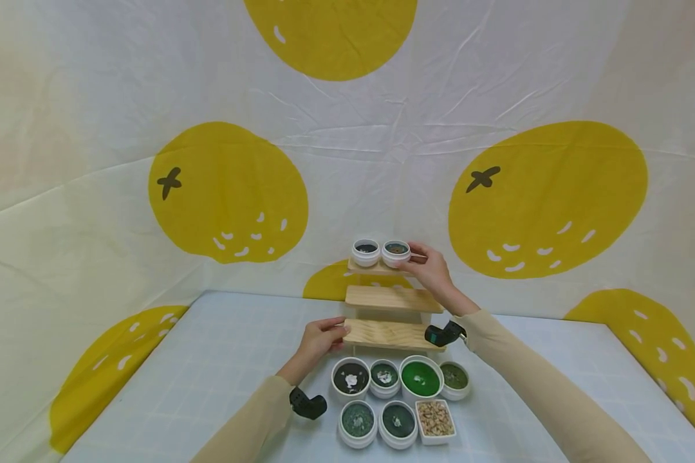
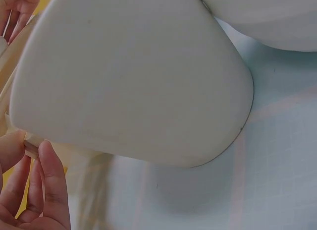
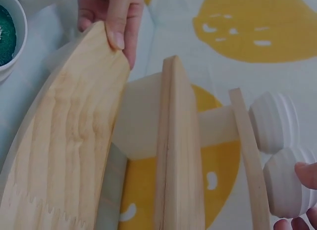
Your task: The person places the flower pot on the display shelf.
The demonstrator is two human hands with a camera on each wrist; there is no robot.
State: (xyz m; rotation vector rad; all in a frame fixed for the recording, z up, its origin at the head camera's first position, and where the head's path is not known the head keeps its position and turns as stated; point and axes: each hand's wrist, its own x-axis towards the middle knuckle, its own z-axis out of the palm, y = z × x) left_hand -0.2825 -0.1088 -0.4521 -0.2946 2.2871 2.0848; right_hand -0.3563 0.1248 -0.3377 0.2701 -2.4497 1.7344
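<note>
Nearest the camera, on the desk, a left front bowl, a right front bowl and a square dish stand in a row. Pale brown, nut-like pieces fill the dish; both bowls show mottled dark green inside. Close behind come a dark bowl with a white patch in it, a small green bowl, a bright-green bowl and an olive bowl. Whether these colours are food, liquid or glaze is hard to tell.

Past them, three wooden boards rise in steps. The left hand pinches the left end of the lowest board between thumb and fingers, seemingly to steady it during the reach. Above it is the middle board. On the top board sit the top left bowl, dark inside, and the top right bowl. The right hand, partly closed, grips the latter by its outer wall, probably to keep its rim level.
</note>
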